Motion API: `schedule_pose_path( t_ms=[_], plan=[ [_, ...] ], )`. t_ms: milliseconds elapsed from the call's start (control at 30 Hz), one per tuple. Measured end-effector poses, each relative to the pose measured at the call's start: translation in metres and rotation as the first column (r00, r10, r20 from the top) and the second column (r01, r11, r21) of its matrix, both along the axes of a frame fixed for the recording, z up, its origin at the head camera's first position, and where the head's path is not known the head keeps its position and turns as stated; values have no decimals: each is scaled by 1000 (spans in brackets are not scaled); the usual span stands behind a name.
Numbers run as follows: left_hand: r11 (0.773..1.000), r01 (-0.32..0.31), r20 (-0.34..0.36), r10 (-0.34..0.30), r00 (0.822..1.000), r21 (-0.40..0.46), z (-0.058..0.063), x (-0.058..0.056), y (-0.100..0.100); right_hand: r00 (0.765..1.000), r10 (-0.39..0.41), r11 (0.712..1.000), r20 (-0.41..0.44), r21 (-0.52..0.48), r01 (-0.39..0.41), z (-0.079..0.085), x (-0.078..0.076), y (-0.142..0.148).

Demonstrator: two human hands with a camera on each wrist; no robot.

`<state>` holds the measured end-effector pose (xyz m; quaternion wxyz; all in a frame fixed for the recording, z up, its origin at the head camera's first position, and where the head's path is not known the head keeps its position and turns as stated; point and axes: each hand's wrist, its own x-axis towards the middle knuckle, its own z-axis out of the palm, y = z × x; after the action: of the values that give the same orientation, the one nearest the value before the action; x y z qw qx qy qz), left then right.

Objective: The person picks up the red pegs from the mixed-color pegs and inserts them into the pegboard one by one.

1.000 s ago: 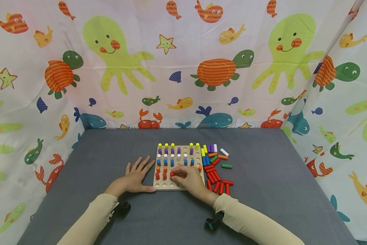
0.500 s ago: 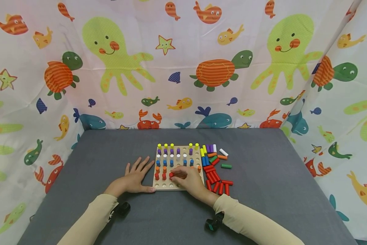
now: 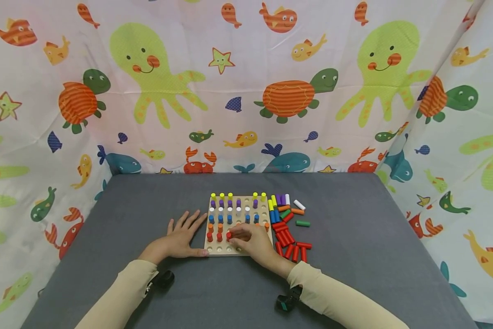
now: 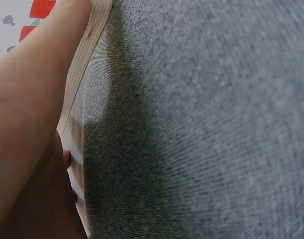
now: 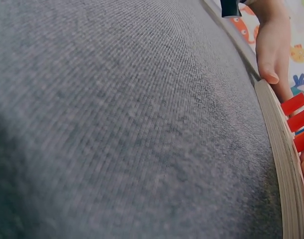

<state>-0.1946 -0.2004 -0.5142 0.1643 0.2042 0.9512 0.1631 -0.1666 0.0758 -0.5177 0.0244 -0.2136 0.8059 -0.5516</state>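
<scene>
A light wooden pegboard (image 3: 224, 253) holds rows of upright pegs in yellow, purple, white, blue, orange and red. My right hand (image 3: 254, 242) reaches over its front right part, pinching a red peg (image 3: 228, 236) between thumb and fingertips, third in the red row. In the right wrist view, that red peg (image 5: 302, 141) stands upright on the board, the fingertips at its side. To the left, my left hand (image 3: 179, 241) lies palm down with fingers spread, its thumb at the board's front left corner. The thumb side of the left hand (image 4: 32, 94) fills the left wrist view's edge.
Loose red pegs (image 3: 287, 236) lie in a pile right of the board. Beyond them are yellow, blue, purple, orange, green and white pegs, including a green peg (image 3: 302, 223) lying apart. A grey cloth (image 3: 336, 219) covers the table; a printed curtain (image 3: 246, 105) hangs behind.
The head view has shifted slightly. My right hand keeps its pinch on the same red peg, which looks slightly lower against the board. The left hand stays where it was.
</scene>
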Motion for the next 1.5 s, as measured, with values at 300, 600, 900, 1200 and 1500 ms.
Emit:
schedule_pose_path(
  t_ms=[300,600,900,1200,1500],
  plan=[
    [1000,7,-31,-8,1000,-20,7,3,3,1000,-19,1000,-22,0,19,2,2,9],
    [1000,6,-40,-7,999,-30,7,3,4,999,-30,999,35,-23,31,16,3,25],
    [1000,3,-35,-4,999,-29,5,3,3,994,-88,996,65,-22,90,30,0,48],
    [999,1,-12,-1,1000,-34,4,2,3,989,-125,992,84,45,122,43,-8,82],
    [1000,-5,-13,4,1000,-12,-1,1,2,974,-192,967,123,192,166,40,-20,126]
  ],
)
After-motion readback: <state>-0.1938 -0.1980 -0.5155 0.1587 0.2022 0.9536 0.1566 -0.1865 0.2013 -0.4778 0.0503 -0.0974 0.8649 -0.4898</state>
